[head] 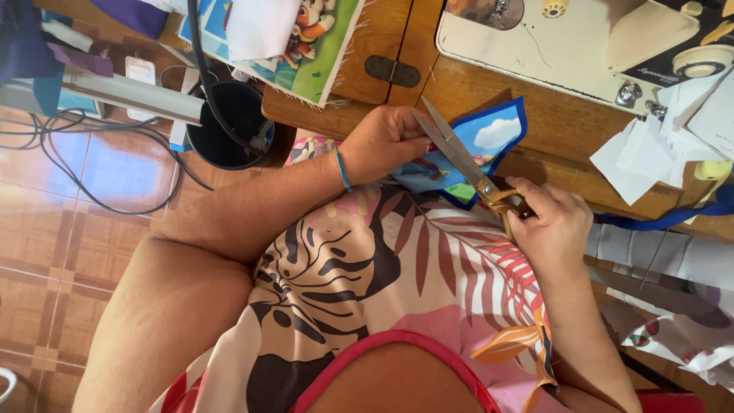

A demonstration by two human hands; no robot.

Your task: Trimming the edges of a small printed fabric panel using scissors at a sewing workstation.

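Item: my left hand (386,141). I am pinching it shut on the blue-bordered fabric piece (478,149), lifting the cloth off my lap so the edge is hanging free and taut for the blades.

Item: my right hand (554,222). I am closing it through the gold handles of the scissors (466,164), fingers wrapped tight in the loops; the blades are standing apart and angling up across the printed cloth, tips pointing toward my left hand.

Item: fabric piece. I am holding it in the air just in front of the wooden table (459,92), between my two hands, its sky-and-cloud print facing up so I am seeing where the border is running.

Item: sewing machine (581,42). It is sitting on the table beyond the cloth, apart from both hands.

Item: black bin (229,126). It is standing on the tiled floor by my left arm.
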